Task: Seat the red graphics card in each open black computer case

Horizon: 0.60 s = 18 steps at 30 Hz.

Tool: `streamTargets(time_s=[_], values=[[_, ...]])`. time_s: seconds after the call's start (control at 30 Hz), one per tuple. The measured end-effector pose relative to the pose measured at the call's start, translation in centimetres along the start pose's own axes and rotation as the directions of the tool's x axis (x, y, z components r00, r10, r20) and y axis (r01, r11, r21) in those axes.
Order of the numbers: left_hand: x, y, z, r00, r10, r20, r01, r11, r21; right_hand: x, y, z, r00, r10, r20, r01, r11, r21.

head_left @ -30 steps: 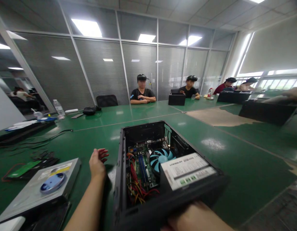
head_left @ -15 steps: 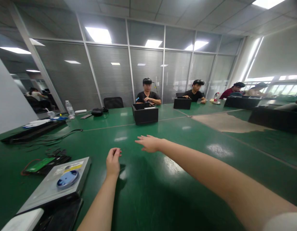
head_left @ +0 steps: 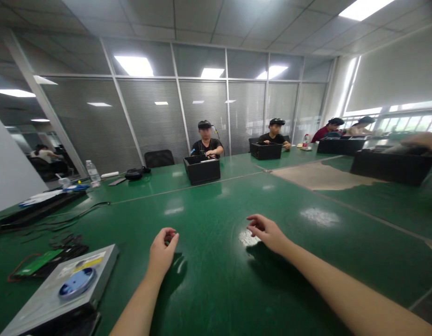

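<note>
My left hand [head_left: 162, 252] hovers over the green table [head_left: 208, 280], its fingers loosely curled and the thumb apart from them, with nothing in it. To its right, my right hand [head_left: 269, 233] is also held above the table, open and holding nothing, fingers bent and apart. Left of my left hand lies a flat silver metal drive case [head_left: 96, 275] with a yellow-marked label. On top of that case rests a round blue lid-like piece [head_left: 77, 283]. A green circuit board [head_left: 40, 263] with dark parts and a reddish wire sits behind it.
A black box [head_left: 203, 173] stands across the table before a seated person [head_left: 206, 144]. Further right are another black box [head_left: 266, 150] and more seated people. A plastic bottle [head_left: 93, 173], black case [head_left: 133, 174] and black cable [head_left: 84, 209] lie at the far left. A brown sheet-like patch [head_left: 317, 176] covers part of the table.
My right hand has drawn back and to the right, away from my left hand. My left hand has stayed nearly in place, with its thumb further from the fingers. The view has shifted slightly.
</note>
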<state>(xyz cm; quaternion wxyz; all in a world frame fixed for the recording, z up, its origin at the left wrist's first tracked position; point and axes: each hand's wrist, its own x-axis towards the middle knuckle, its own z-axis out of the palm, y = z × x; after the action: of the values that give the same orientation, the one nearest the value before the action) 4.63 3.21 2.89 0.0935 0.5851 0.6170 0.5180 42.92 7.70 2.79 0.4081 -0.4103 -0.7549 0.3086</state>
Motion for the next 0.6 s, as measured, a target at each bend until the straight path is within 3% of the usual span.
streamTargets(time_s=[0.07, 0.17, 0.4, 0.6], values=[[-0.1, 0.1, 0.3, 0.999, 0.019, 0.039, -0.021, 0.999, 0.046, 1.0, 1.8, -0.2, 0.998, 0.04, -0.039, -0.037, 0.997, 0.071], [-0.3, 0.0, 0.5, 0.997, 0.022, 0.079, -0.029, 0.995, 0.095, 2.0, 2.9, -0.6, 0.997, 0.074, -0.003, -0.073, 0.988, 0.136], [-0.3, 0.3, 0.9, 0.994, 0.006, 0.108, -0.02, 0.991, 0.131, 1.9, 2.1, -2.0, 0.995, 0.08, 0.063, -0.092, 0.969, 0.229], [-0.3, 0.6, 1.3, 0.993, 0.009, 0.116, -0.027, 0.988, 0.149, 1.9, 2.2, -2.2, 0.992, 0.085, 0.093, -0.101, 0.978, 0.183]])
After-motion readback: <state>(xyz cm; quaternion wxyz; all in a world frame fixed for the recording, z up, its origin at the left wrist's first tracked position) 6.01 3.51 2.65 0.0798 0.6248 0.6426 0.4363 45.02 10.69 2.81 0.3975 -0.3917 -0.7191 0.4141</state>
